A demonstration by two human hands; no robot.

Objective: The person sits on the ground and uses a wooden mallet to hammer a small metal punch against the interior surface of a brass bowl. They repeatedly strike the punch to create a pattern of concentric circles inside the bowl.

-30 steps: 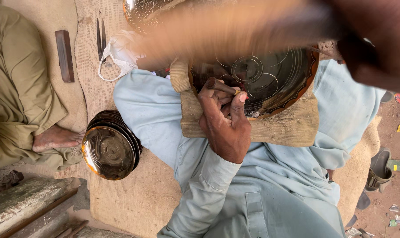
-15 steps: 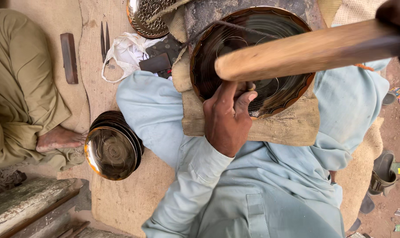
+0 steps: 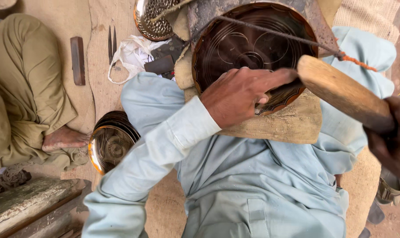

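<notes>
Head view, vs. half a sec ago: the thick round wooden mallet handle point(image 3: 345, 94) has swung from lying across the middle of the dark round engraved metal plate point(image 3: 248, 44) to its right edge, angled down toward the rim. Left hand point(image 3: 241, 94) has slid fwd too; it now lies flat on the plate's lower rim, index finger stretched out toward the mallet's end, grip pressed down on the plate & seemingly pinching a small tool under the fingers (can't see it clearly). Right hand point(image 3: 391, 141) is wrapped tight round the handle at frame's right edge, partly cut off. Judging by that, a strike is landing or about to land near the rim, w/ work on the lower-right border.

The plate sits on a coarse tan burlap pad point(image 3: 292, 125) over the person's lap, tilted against a dark block.

Around: a thin twisted cord w/ orange end point(image 3: 297, 39) runs across the plate's face (right in the mallet's path). A stack of shiny brass plates point(image 3: 109, 145) lies on the floor at left, near another person's bare foot point(image 3: 63, 139). Further up: a white plastic bag point(image 3: 133, 53), a perforated brass bowl point(image 3: 153, 17), a dark flat metal bar point(image 3: 78, 59).
</notes>
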